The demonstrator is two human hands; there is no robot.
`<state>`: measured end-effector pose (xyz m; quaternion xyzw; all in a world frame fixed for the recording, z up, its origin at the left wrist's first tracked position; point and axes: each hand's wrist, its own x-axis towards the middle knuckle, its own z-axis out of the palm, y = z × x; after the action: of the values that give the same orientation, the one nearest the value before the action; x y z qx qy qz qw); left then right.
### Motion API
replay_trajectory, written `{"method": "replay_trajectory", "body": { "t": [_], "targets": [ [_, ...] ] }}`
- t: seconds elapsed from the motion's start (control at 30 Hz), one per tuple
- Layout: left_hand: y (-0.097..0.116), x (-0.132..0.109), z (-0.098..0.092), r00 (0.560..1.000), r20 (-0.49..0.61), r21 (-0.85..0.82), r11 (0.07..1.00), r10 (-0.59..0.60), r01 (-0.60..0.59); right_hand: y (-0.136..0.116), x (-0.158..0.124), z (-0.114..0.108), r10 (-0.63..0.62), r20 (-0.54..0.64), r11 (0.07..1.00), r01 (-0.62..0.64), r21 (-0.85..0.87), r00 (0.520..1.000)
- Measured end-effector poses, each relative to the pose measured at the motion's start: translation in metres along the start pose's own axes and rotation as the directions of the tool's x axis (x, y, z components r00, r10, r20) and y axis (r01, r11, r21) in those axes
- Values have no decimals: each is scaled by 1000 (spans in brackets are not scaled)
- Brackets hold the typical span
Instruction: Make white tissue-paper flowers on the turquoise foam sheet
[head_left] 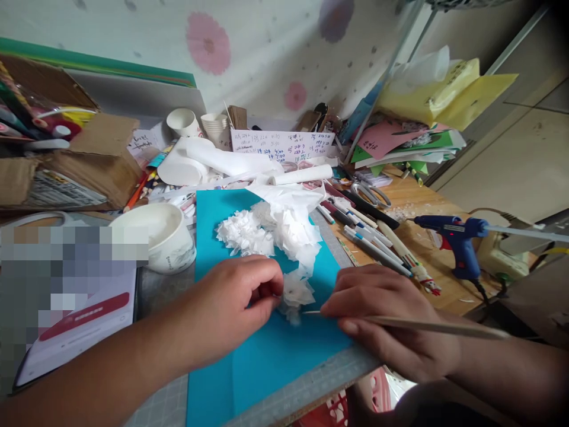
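A blue sheet [262, 367] lies on a grey cutting mat, with clumps of crumpled white tissue paper [246, 232] on its upper part. A smaller tissue piece [297, 290] sits nearer, between the hands. My left hand [244, 302] has its fingers curled at the left edge of that piece; whatever is between the fingertips is hidden. My right hand [386, 314] is closed around a thin wooden stick [427, 325], whose tip points left at the small piece's lower edge.
A white paper bowl [178, 243] and a phone [93, 314] are on the left. Pens [373, 246], scissors [371, 194] and a blue glue gun [460, 243] lie on the right. White paper rolls [302, 175], cups [182, 123] and a cardboard box [98, 160] stand behind.
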<state>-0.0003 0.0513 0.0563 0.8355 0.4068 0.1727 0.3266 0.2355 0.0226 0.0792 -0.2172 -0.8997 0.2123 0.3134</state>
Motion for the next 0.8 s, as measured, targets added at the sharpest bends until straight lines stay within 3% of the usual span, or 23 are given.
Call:
{"method": "replay_trajectory", "body": {
  "t": [0.13,0.23,0.33,0.43,0.6,0.7,0.8],
  "targets": [
    [1,1,-1,998,-10,-22,998,-58,58,6,2,-17,95,-133,995,-92,30,987],
    [1,2,-2,994,-39,-72,992,-103,100,23,8,-18,266,-173,958,-281,-63,948],
    [3,2,-3,989,-74,-116,986,-128,119,46,17,-9,450,-133,867,-468,-173,883],
    [3,2,-4,983,-105,-173,976,-149,130,58,26,-6,527,-74,830,-532,-166,846],
    [-1,1,-5,949,-291,-189,979,-126,72,35,40,-17,594,-144,794,-606,-56,791],
    [1,-2,-5,931,-362,-205,978,-43,-34,11,47,-17,657,-29,748,-646,153,753],
    [7,-4,-7,951,-308,-229,967,36,-110,-5,50,-6,666,109,705,-670,233,738]
  ]
}}
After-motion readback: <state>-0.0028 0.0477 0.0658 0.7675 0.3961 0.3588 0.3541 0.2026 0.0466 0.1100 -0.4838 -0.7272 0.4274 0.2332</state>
